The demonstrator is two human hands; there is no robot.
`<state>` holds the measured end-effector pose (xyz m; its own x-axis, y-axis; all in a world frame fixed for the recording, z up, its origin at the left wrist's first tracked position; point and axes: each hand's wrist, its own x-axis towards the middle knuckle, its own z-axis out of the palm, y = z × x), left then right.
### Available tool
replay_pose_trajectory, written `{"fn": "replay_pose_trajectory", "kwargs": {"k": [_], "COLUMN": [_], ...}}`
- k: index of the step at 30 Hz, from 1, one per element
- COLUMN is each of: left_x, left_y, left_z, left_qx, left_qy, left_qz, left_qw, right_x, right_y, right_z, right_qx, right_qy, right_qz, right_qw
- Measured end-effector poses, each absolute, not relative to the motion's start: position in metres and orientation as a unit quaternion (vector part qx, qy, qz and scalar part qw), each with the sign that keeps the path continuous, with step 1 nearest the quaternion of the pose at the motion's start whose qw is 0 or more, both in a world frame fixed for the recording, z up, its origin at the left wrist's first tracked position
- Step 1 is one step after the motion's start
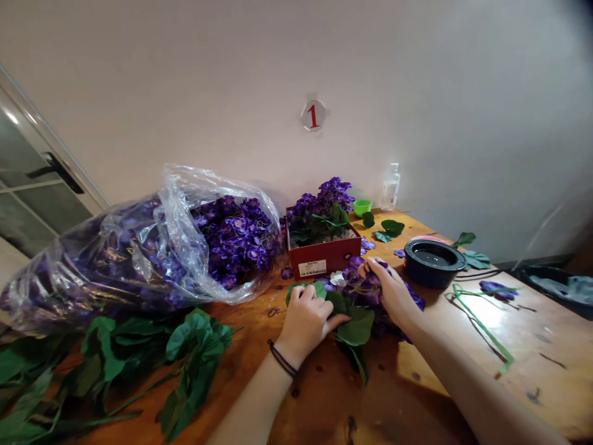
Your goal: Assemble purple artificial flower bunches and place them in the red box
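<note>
A bunch of purple artificial flowers (pixel 364 287) with green leaves lies on the wooden table in front of me. My left hand (pixel 306 315) is closed around the leafy side of the bunch, with a green leaf (pixel 357 326) beside its thumb. On the flower side, my right hand (pixel 391 287) has its fingers curled among the purple petals. A white flower (pixel 338 279) shows between the two hands. Just behind them stands a red box (pixel 324 256) holding more purple flowers and leaves. The stems inside my hands are hidden.
A clear plastic bag (pixel 139 247) full of purple flowers fills the left side. Loose green leaf stems (pixel 189 358) lie before it. A black round pot (pixel 434 262), green cup (pixel 362 207), clear bottle (pixel 391 187) and green stem scraps (pixel 482 327) are toward the right.
</note>
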<state>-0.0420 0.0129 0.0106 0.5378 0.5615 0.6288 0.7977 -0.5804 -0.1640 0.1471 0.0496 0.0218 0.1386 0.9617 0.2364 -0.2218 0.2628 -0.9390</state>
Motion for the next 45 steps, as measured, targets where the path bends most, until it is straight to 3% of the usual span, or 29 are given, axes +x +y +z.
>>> {"fn": "replay_pose_trajectory", "kwargs": {"k": [15, 45], "left_x": [-0.0422, -0.0437], "left_y": [0.0113, 0.0122], "left_z": [0.0127, 0.0110], "left_qx": [-0.850, -0.848], "left_qy": [-0.394, -0.393], "left_qz": [-0.270, -0.269], "left_qw": [0.224, 0.233], "right_x": [0.1440, 0.1447], "right_y": [0.0467, 0.0475], "right_z": [0.0212, 0.0218], "right_qx": [-0.392, -0.442], "right_qy": [-0.469, -0.531], "right_qz": [0.498, 0.404], "right_qw": [0.616, 0.600]}}
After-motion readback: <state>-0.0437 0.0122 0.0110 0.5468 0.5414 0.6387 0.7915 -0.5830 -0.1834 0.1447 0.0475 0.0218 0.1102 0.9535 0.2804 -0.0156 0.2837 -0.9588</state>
